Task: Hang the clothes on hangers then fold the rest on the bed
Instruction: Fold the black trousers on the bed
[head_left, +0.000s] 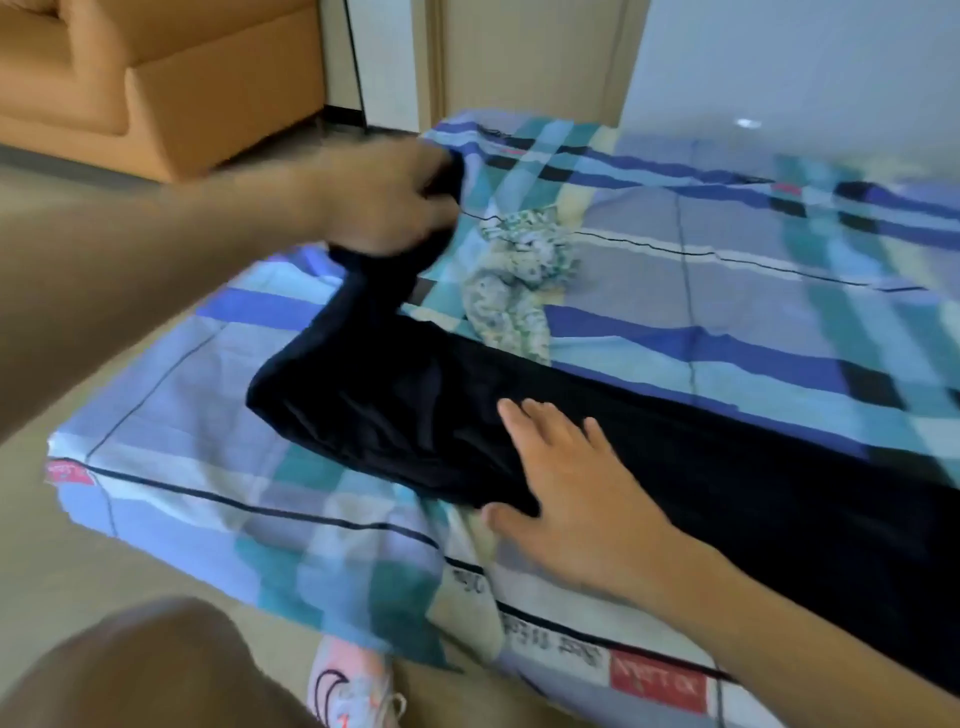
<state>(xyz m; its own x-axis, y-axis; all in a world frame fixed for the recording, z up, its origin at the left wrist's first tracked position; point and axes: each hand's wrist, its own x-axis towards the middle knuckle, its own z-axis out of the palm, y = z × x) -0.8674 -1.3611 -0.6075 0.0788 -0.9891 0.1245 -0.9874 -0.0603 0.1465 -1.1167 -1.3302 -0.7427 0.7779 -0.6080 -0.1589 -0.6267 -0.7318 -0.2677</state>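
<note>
A long dark navy garment (701, 467) lies stretched across the bed (208, 483), running from the middle to the right edge of the view. My left hand (384, 197) grips one end of it, bunched and lifted above the mattress. My right hand (561, 483) lies flat with straight fingers on the garment near the bed's front edge. A crumpled white and green floral cloth (519, 275) sits on the bed just behind the dark garment.
The bed carries a blue, teal and white checked sheet. An orange sofa (171, 78) stands at the back left across a beige floor. A wall and door frame (493, 57) rise behind the bed. My knee and a shoe (348, 686) show at the bottom.
</note>
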